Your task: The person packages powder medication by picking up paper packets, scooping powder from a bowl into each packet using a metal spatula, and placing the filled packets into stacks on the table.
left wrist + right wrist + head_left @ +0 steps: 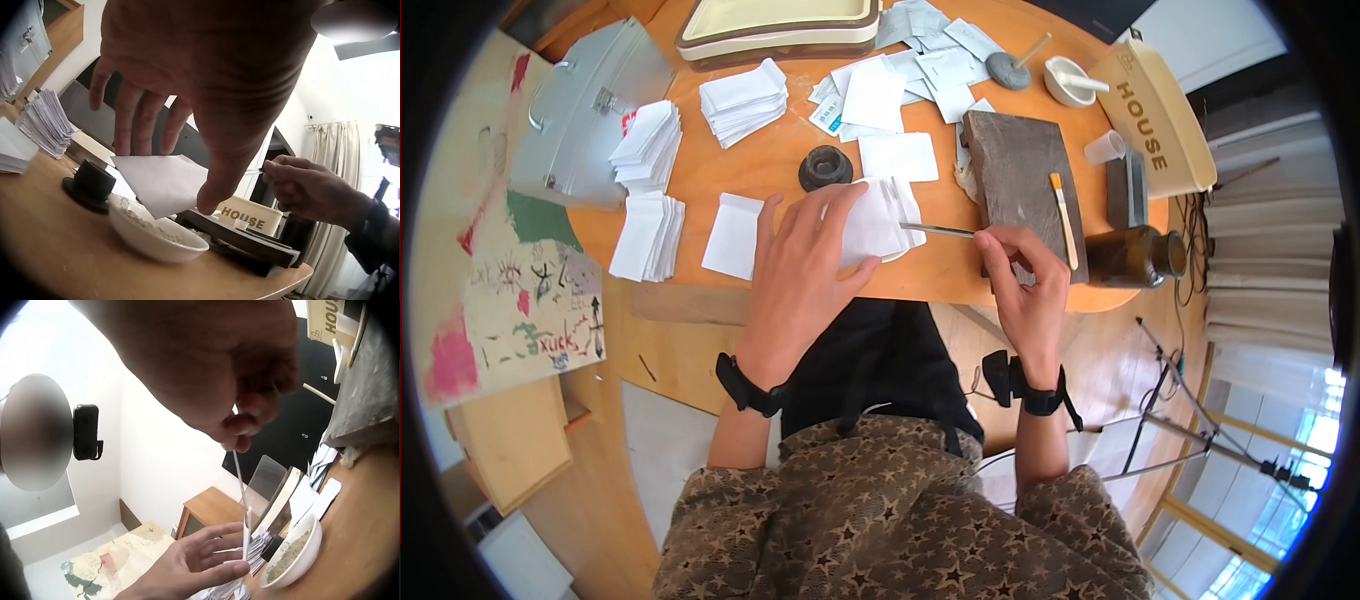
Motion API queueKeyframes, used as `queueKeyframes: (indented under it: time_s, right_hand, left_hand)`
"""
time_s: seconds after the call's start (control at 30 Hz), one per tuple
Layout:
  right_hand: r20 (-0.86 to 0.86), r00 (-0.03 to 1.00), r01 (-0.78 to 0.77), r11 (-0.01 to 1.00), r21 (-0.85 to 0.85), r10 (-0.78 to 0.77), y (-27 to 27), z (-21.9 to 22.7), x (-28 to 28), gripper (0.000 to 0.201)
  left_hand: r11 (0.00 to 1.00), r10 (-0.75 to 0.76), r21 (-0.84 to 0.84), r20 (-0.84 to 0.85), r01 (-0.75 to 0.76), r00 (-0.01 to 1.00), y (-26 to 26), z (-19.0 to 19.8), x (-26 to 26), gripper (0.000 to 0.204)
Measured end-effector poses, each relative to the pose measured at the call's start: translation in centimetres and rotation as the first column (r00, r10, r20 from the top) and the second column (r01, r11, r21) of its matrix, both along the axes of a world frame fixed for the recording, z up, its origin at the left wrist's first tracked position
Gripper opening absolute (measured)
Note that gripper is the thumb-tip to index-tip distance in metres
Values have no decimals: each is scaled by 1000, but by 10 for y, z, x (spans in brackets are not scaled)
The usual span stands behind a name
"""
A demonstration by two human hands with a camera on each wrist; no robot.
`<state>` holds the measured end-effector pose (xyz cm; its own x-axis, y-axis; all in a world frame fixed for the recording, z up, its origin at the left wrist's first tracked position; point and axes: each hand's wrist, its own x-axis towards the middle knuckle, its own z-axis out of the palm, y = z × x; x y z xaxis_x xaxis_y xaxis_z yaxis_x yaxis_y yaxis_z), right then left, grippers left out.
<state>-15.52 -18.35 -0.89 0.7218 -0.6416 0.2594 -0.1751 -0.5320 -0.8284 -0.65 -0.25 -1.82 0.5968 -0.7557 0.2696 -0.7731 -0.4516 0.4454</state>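
Your wooden table [690, 215] curves in front of you, its near edge running under your forearms. At its left edge stands a grey metal case [585, 115], at its far edge a cream tray with a brown rim [780, 46], and at its right edge a cream box lettered HOUSE [1155, 115]. A dark slab [1020, 165] lies right of centre; a strip of bare tabletop separates its left side from the paper packet at your left hand, giving sideways room there. Your left hand [805, 235] hangs above the near part of the table, its fingertips and thumb pinching that packet. Your right hand [1030, 265] is beside the slab's near left corner, thumb and fingers pinched on a slim metal rod. Below the packet sits a white bowl [153, 240] of greyish powder; whether packet and rim touch, you cannot tell. The white paper packet [875, 220] is between your hands, tilted over the bowl, with a dark round pot [825, 167] just beyond your left fingers. A flat brush [1063, 220] lies along the slab's right edge. The slim metal rod [940, 230] spans the gap, its far end at the packet's right edge
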Motion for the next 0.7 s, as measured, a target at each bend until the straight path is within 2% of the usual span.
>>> queueKeyframes:
  time_s: [0.03,0.07,0.1,0.17,0.23,0.3,0.5,0.57,0.7]
  right_hand:
    - [46,997,-57,990,-127,63,2,-1,1,8]
    - [-15,997,-81,963,-257,79,1,-2,-1,11]
    - [-9,998,-57,968,-244,57,0,-2,-2,11]
    - [49,989,-99,868,-487,141,-2,0,-2,13]
    - [79,990,-58,852,-520,116,-3,4,-2,16]
    - [29,986,-111,779,-617,163,-4,7,-5,17]
    - [64,988,-68,768,-637,141,-2,8,-7,18]
    - [54,990,-65,753,-654,132,1,5,-8,17]
    - [88,993,-12,804,-595,80,7,-3,-6,17]
  left_hand:
    - [1000,-7,-21,-7,7,1000,-1,1,1,68]
    - [999,-14,-41,-14,13,1000,-2,1,3,67]
    - [999,-37,-27,-9,36,999,-2,1,4,67]
    - [994,-60,-92,-56,55,997,-3,2,6,66]
    - [992,-73,-103,-62,67,995,-4,4,7,67]
    - [991,-85,-111,-71,76,994,-3,4,7,67]
    - [984,-117,-138,-51,109,992,2,-1,10,69]
    - [987,-100,-136,-103,86,990,4,-2,9,70]
    - [993,-102,-74,-116,94,988,14,-8,10,70]
